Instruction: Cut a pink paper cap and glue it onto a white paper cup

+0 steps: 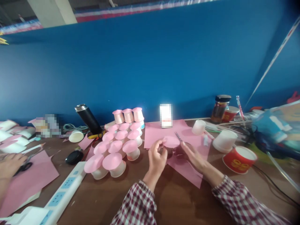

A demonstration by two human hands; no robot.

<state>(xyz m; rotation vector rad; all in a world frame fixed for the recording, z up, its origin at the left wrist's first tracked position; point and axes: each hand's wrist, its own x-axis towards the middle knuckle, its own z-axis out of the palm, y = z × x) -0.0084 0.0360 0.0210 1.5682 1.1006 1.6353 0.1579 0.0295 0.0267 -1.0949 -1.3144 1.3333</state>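
Checked sleeves (138,203) nearest camera, both forearms over brown table (178,200). Left hand (157,157) pinches edge of pink paper disc (171,141). Right hand (193,154) grips scissors (178,136), blades at disc rim. Pink paper sheets (187,170) underneath. Left: cluster of pink-topped cups (117,150), power strip (63,190). Right: red paper cup (239,159)
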